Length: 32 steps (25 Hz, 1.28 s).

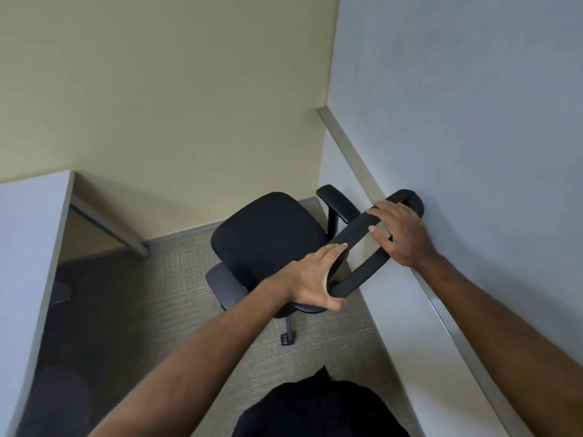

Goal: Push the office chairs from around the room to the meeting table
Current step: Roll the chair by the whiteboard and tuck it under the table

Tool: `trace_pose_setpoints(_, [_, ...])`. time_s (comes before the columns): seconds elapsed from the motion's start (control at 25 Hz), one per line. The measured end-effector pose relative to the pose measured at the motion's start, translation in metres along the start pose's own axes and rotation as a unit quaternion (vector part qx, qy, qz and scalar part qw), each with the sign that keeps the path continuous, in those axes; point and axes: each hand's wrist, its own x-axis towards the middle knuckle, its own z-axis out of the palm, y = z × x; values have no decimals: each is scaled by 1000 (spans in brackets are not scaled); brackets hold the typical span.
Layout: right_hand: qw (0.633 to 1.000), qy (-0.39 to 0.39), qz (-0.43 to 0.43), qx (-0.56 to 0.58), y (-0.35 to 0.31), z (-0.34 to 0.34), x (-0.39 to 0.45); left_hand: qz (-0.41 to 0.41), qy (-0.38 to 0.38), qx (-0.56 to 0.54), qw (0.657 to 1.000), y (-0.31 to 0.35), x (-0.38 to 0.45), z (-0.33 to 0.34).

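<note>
A black office chair [268, 238] with armrests stands on the carpet in a cubicle corner, its seat facing away from me. Its backrest frame [362, 269] leans over the white desk edge on the right. My left hand [315, 279] grips the lower left end of the backrest top. My right hand [400, 231] lies over the upper right part of the backrest, fingers curled around it. One caster [286, 339] shows under the seat. No meeting table is in view.
A white desk [394, 310] with a grey rail runs along the blue-grey partition [473, 121] on the right. Another white desk [28, 234] stands at the left, with a dark round object under it. A yellow wall [157, 105] closes the far side. Carpet lies between the desks.
</note>
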Motion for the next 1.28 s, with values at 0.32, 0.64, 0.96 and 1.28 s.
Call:
trace_pose_setpoints(0.32, [993,-88,-71,-20,-102,25,-44,-67,-31,25,997,-80,-100,-20])
trace_pose_setpoints(0.64, [987,-124,-70,-76,-181,42,-61,-132,108,187,968,-103,-151,-15])
trace_pose_setpoints(0.96, [992,-61,-35,-105,-246,69,-66,-150,103,214,960,-133,-191,-34])
trace_pose_setpoints(1.28, [990,-68,-53,-109,-283,79,-61,-165,137,224,951,-155,-228,-27])
